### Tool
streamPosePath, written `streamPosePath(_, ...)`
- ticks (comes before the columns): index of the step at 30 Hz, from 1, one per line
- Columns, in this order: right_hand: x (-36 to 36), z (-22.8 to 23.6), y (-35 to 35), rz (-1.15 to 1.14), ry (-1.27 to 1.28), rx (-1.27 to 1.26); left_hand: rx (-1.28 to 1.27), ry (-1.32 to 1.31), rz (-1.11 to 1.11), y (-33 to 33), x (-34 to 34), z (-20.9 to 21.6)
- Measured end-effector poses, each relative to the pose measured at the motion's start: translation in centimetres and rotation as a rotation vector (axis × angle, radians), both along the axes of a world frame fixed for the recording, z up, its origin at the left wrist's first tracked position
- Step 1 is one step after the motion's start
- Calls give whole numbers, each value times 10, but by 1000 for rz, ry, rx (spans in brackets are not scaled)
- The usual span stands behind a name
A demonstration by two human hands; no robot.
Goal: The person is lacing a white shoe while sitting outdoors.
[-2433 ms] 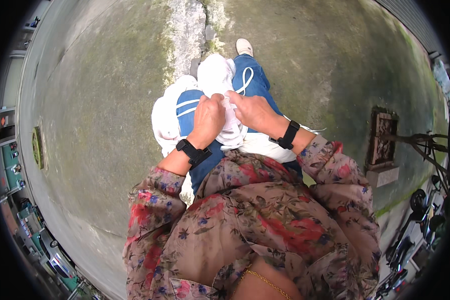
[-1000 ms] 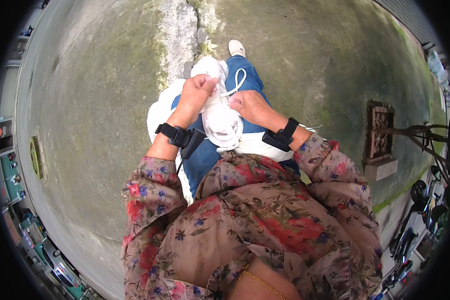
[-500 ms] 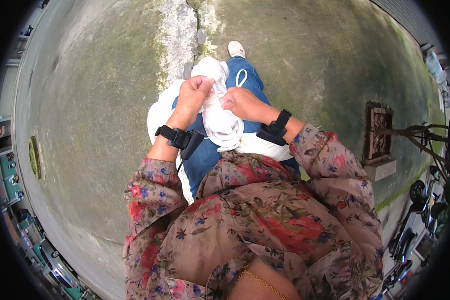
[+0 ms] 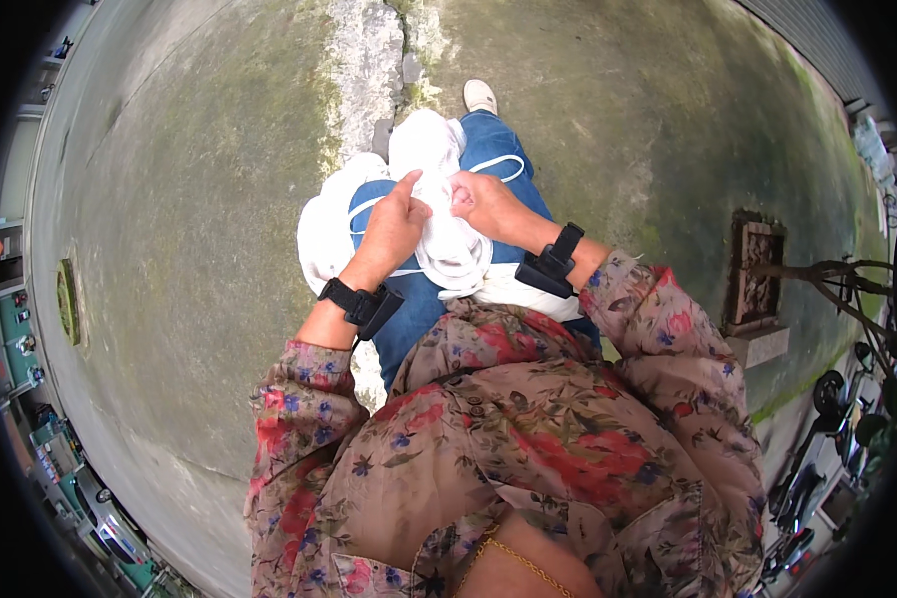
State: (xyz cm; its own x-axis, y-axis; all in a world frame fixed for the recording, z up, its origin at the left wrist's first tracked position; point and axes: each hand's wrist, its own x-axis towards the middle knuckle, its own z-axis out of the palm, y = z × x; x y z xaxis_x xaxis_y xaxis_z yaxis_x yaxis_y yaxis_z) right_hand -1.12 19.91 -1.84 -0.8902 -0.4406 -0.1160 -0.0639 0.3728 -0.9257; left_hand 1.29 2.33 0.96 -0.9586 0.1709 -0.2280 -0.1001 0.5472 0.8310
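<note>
Across my blue-jeaned lap lies a bundled white cloth (image 4: 427,140), perhaps a garment, with folds spreading over both thighs. A thin white cord (image 4: 516,161) loops over my right thigh, and more of it curves across the left one. My left hand (image 4: 394,224) is closed at the cloth's left side, index finger pointing up along the fabric and thumb toward the middle. Opposite it, my right hand (image 4: 493,209) pinches the cloth between curled fingers and thumb. The exact bit held in each hand is partly hidden by the fingers. Both wrists carry black strapped devices.
Mossy concrete ground (image 4: 608,120) surrounds me, with a pale cracked strip (image 4: 364,75) ahead. A brick-edged planter (image 4: 757,269) with a bare-branched plant stands at the right. Parked motorbikes (image 4: 807,468) line the lower right rim, and a car (image 4: 110,518) the lower left.
My left hand has moved down a little and its index finger has straightened. The cord loop at the right has dropped onto my thigh, and another loop shows at the left.
</note>
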Motion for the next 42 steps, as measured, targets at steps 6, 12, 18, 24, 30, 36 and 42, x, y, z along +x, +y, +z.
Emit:
streamPosePath(6, 4, -2, -2, 34, 86, 26, -20, 21, -81, 3, 0, 0)
streamPosePath(12, -3, 2, 24, -234, -206, -88, 103, -303, 258, -113, 30, 23)
streamPosePath(18, -1, 6, 53, -431, -439, -635, 24, -453, 487, -240, 94, 29)
streamPosePath(24, 12, -6, 76, -441, -548, -588, -357, -345, 225, -233, 75, -18)
streamPosePath(30, 16, -4, 76, -449, -535, -570, -481, 280, -22, -79, -16, -8)
streamPosePath(36, 16, 4, 77, -438, -537, -616, -554, 161, -328, -46, -39, -4)
streamPosePath(42, 13, 6, 130, -597, -247, -1100, 311, -389, 96, -67, -26, 18)
